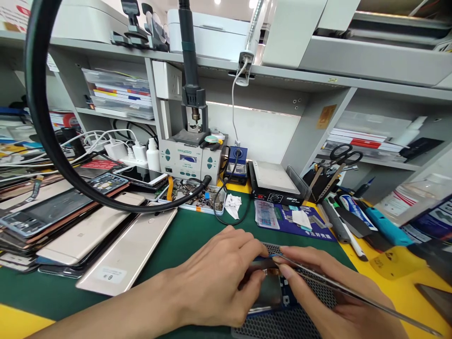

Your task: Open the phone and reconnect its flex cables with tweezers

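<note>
An opened phone (pixel 267 293) with a blue frame, a grey battery and a copper-coloured flex cable lies on a black honeycomb-patterned pad (pixel 282 327). My left hand (pixel 221 275) is closed at the phone's upper left, thumb and index finger bent over its edge; the fingers cover part of the phone. In my right hand (pixel 334 292), thumb and fingers pinch long, thin metal tweezers (pixel 353 284). The tip of the tweezers reaches the phone's top edge, close to my left fingertips. What lies right at the tip is too small to make out.
Phone housings (pixel 123 254) pile up at left. A hot air station (pixel 187 157) stands behind, its black hose (pixel 35 94) looping across the upper left. Beyond the pad are a parts tray (pixel 197 200) and a heating plate (pixel 275 181). Tools and scissors (pixel 346 154) stand at right.
</note>
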Available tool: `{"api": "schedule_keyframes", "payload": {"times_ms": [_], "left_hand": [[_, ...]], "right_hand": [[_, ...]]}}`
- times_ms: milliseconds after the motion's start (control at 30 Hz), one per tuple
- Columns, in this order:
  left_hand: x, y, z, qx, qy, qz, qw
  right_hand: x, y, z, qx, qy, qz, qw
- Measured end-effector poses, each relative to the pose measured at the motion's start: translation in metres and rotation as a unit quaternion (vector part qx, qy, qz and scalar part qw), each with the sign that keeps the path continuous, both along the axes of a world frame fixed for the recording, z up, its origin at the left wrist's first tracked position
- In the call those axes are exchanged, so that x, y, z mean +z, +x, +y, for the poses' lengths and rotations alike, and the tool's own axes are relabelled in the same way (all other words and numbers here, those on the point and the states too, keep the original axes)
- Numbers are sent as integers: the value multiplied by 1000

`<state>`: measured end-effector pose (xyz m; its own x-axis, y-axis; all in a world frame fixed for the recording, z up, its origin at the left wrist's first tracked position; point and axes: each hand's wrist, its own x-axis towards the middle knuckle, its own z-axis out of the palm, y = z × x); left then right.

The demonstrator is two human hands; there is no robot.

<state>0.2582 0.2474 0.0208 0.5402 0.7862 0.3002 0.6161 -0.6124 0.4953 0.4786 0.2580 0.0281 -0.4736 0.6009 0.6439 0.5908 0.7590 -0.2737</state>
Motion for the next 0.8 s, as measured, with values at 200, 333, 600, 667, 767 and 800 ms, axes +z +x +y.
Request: {"api": "schedule_keyframes", "payload": {"times_ms": [200, 333, 600, 667, 767, 800], "left_hand": [[0, 0, 0, -1, 8, 12, 1000], [0, 0, 0, 2, 1, 2, 1000], [0, 1, -2, 4, -11, -4, 1000], [1, 1, -2, 6, -9, 0, 1000], [2, 2, -2, 9, -10, 2, 1000], [3, 2, -3, 9, -12, 1, 1000]], "right_hand": [[1, 0, 0, -1, 2, -2, 1000], [0, -1, 0, -3, 5, 5, 1000], [-1, 1, -1, -37, -8, 18, 999], [-1, 1, -1, -42, -11, 18, 999], [-1, 0, -3, -37, -9, 24, 999], [-1, 0, -3, -34, -9, 23, 999]]}}
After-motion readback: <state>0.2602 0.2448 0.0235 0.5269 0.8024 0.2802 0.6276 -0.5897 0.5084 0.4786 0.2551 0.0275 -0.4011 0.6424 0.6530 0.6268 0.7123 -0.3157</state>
